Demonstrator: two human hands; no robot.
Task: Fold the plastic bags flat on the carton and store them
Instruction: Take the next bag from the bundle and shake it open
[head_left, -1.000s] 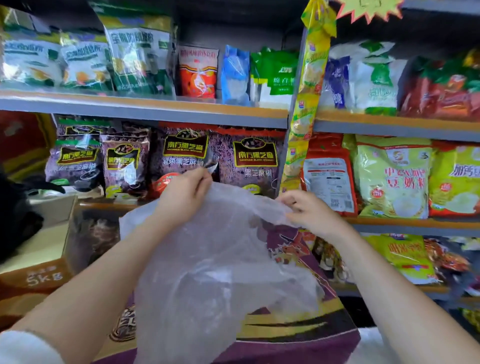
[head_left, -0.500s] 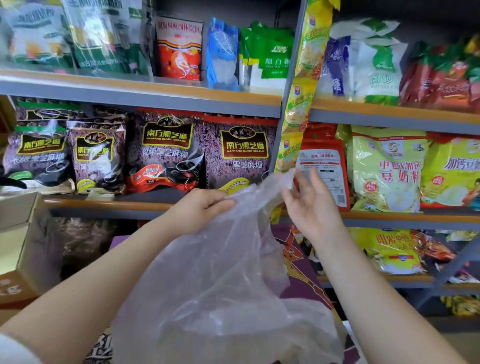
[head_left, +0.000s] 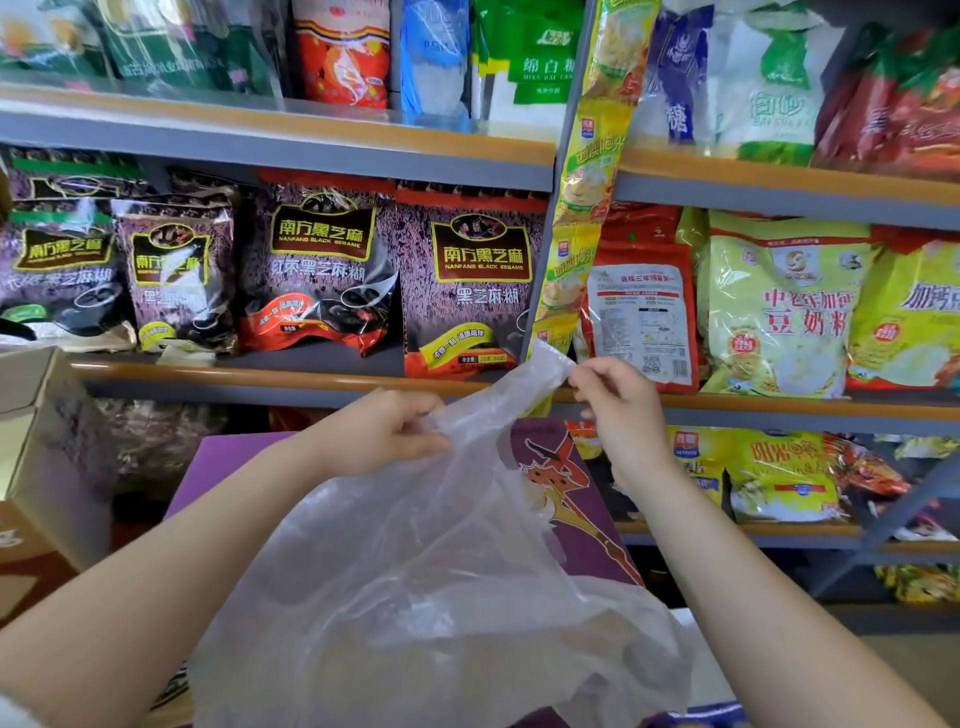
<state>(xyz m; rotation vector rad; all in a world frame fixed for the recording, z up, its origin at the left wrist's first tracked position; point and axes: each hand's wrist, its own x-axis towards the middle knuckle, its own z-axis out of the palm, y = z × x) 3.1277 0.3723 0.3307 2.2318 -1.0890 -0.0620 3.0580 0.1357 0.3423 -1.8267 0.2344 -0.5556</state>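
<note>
Thin, clear, crinkled plastic bag (head_left: 426, 587), held up over purple carton (head_left: 566, 519) with orange print. Left hand (head_left: 384, 436) curled on one upper edge; right hand (head_left: 618, 400) pinching a raised handle strip. Carton mostly veiled behind film, lower part cut off. Beyond, grey shelves (head_left: 291, 150) with orange lips, glossy purple sesame pouches (head_left: 467, 280), yellow packets (head_left: 779, 306); brown cardboard box (head_left: 47, 441) at left.

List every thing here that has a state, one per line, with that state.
plastic bag: unfolded, crumpled, held up over the carton.
left hand: grips the bag's top edge.
right hand: pinches the bag's raised corner.
purple carton: closed, lying flat beneath the bag.
cardboard box: top open.
</note>
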